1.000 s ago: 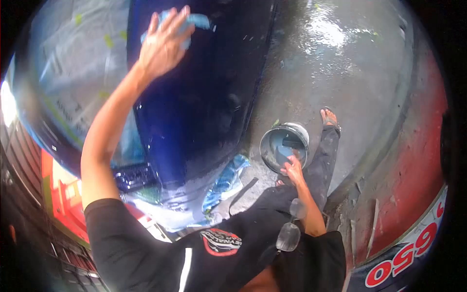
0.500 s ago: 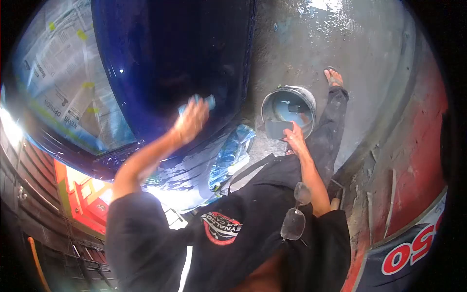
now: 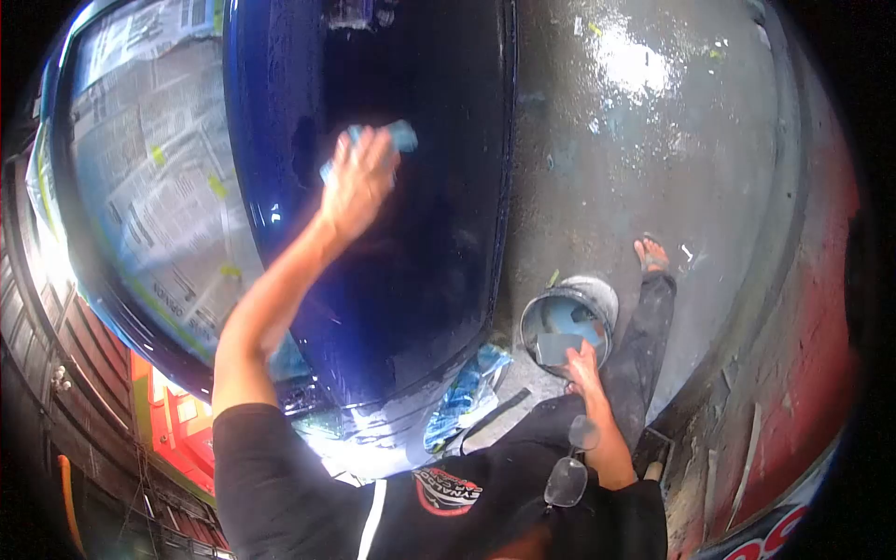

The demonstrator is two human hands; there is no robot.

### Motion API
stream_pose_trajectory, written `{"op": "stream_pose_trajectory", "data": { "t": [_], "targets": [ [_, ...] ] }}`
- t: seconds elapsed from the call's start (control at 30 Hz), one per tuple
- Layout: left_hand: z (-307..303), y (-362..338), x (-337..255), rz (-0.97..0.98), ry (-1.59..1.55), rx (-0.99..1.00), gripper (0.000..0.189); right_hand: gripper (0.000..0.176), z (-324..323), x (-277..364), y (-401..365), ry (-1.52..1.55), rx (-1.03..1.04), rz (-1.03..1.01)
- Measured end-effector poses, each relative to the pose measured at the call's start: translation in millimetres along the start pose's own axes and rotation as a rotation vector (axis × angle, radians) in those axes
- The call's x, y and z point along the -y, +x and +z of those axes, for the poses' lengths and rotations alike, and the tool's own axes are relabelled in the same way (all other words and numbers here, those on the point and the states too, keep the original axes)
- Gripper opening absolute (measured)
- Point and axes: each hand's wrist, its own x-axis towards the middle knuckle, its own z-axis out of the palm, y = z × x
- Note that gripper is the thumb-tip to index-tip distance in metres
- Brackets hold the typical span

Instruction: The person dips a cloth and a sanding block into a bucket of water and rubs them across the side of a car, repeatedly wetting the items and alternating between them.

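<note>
- The left hand's fingers [image 3: 373, 149] are spread a little and pressed flat over a blue pad [image 3: 403, 136]. Only the pad's two ends stick out past the fingertips and the heel of the hand.
- The left hand [image 3: 353, 185] pins the pad against the car panel [image 3: 420, 271], in the panel's upper half and well in from either edge.
- The left arm [image 3: 271, 299] runs bare from the black sleeve up to the panel, nearly straight.
- The car panel is dark blue, glossy and wet, and shows a dim reflection of the hand.
- To the left of the panel, newspaper [image 3: 149, 205] covers the window, held by bits of yellow-green tape.
- The right hand's fingers [image 3: 581, 353] are closed on the near edge of a grey sheet [image 3: 556, 348], thumb on one side and fingers on the other.
- The right hand [image 3: 588, 369] holds the sheet flat over the near rim of a bucket [image 3: 607, 297], so that it partly covers the opening.
- The bucket stands on the wet floor [image 3: 653, 149] just beside the lower corner of the panel, with pale water inside.
- A foot [image 3: 653, 254] in a sandal rests on the floor just beyond the bucket.
- A crumpled blue plastic sheet [image 3: 467, 392] lies on the floor under the panel's lower edge, near the bucket.
- A pair of glasses [image 3: 569, 471] hangs from the neck of the black shirt.
</note>
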Motion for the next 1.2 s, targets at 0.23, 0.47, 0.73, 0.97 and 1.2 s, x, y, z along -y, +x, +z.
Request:
{"op": "stream_pose_trajectory", "data": {
  "t": [0.23, 0.47, 0.73, 0.97, 1.2],
  "targets": [
    [-13, 223, 146, -0.251, 0.437, -0.092, 0.045, 0.038, -28, 39, 17, 0.116, -0.068, -0.012],
    [-38, 182, 142, -0.09, 0.138, 0.07, 0.054, 0.03, -22, 67, 20, 0.134, -0.141, 0.052],
    [-42, 302, 231, -0.169, 0.453, -0.183, 0.049, 0.043, -28, 64, 32, 0.223, -0.15, 0.009],
    [-19, 365, 197, 0.025, 0.312, -0.087, 0.05, 0.039, -41, 74, 28, 0.279, -0.199, -0.018],
    [29, 179, 47, 0.129, 0.074, 0.307, 0.043, 0.038, -26, 93, 14, 0.441, -0.247, -0.008]
  ]
}}
